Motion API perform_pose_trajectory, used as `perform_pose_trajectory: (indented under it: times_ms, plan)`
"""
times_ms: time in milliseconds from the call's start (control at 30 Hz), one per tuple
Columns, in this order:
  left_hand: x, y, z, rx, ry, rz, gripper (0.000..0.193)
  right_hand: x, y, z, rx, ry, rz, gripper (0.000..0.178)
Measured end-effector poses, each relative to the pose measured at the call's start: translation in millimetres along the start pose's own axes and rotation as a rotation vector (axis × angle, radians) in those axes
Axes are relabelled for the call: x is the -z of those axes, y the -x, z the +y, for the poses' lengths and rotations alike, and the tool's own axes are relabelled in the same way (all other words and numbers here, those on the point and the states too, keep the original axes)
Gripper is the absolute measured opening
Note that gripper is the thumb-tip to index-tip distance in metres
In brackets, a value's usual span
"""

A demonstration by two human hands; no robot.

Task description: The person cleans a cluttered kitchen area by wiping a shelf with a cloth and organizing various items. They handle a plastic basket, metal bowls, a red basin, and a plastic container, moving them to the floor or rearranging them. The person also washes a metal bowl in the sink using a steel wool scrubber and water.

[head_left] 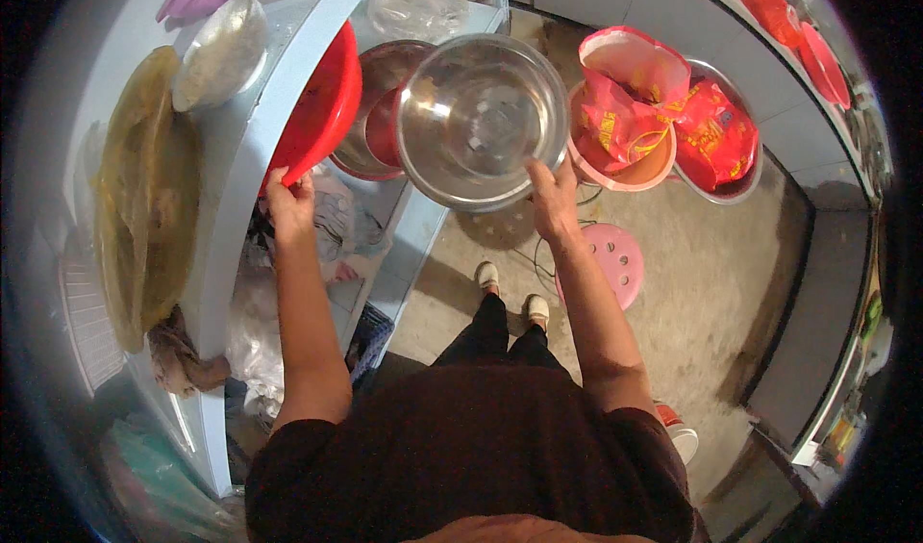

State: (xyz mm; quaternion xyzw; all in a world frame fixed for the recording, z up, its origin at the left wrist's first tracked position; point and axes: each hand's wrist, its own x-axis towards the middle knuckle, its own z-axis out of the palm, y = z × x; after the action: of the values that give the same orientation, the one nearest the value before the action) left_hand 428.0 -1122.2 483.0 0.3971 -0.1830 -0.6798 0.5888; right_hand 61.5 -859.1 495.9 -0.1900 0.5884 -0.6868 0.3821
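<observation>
My right hand (555,199) is closed on the near right rim of a wide, shiny metal basin (452,144), holding it up in front of me with its inside facing up. My left hand (291,202) grips the near edge of a red plastic basin (335,101), which sits tilted, partly hidden behind the shelf edge. Between the two, another metal basin (389,57) rests on the lower shelf, with a red bowl (383,127) in it. The held basin overlaps part of both.
Blue-edged shelving (264,110) runs along my left, with plastic bags (413,9) and a yellowish covered object (144,206) on top. On the floor stand a pink bucket (659,173) and a metal basin (755,177) holding red packages, plus a pink stool (615,264).
</observation>
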Motion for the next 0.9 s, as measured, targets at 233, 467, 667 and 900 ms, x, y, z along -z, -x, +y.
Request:
perform_pose_trajectory:
  times_ms: [233,467,667,900]
  plan:
    - [3.7,-16.2,21.8,-0.065,0.091,0.202,0.026,-93.6,-55.5,13.5,0.055,0.286,0.034,0.044]
    - [-25.4,17.1,16.5,-0.018,0.068,0.112,0.036,-149.0,-80.7,57.9,0.029,0.438,0.104,0.039]
    - [-15.4,14.7,12.7,-0.020,0.024,0.100,0.039,-188.3,-108.2,100.5,-0.171,0.500,0.123,0.042]
    - [-4.8,8.4,5.6,0.009,0.032,0.122,0.040,-201.1,-134.5,141.7,-0.346,0.483,0.187,0.048]
